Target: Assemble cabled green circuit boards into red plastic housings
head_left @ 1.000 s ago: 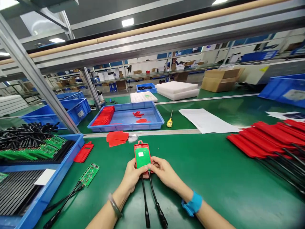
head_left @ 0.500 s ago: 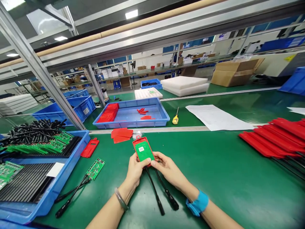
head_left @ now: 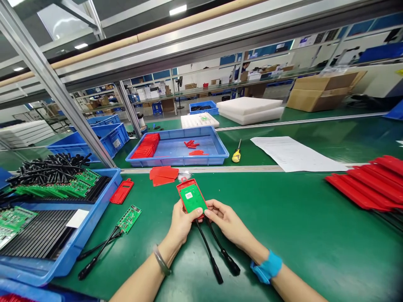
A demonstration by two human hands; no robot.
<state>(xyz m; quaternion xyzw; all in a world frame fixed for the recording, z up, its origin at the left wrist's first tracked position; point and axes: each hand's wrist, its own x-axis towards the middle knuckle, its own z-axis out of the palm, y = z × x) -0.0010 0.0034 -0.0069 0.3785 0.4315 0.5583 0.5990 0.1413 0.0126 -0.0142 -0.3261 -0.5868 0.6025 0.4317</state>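
Note:
Both my hands grip the near end of a red plastic case [head_left: 185, 187] with a green circuit board [head_left: 192, 199] seated in it. My left hand [head_left: 181, 221] holds its left lower edge, thumb on the board. My right hand [head_left: 227, 221] pinches the lower right corner. Two black cables [head_left: 217, 253] run from the case toward me over the green table [head_left: 283, 218].
A loose green board with black cables [head_left: 128, 219] and a red case half [head_left: 122, 191] lie to the left. A blue tray [head_left: 47, 235] holds boards and cables. Red sheets [head_left: 163, 174], a blue tray [head_left: 179, 147], a screwdriver [head_left: 236, 154], paper [head_left: 292, 153] and stacked red cases [head_left: 368, 184] surround.
The case with board has tilted slightly, its far end leaning left, and the cables have swung to the right. Both hands keep their grip; the view has shifted left.

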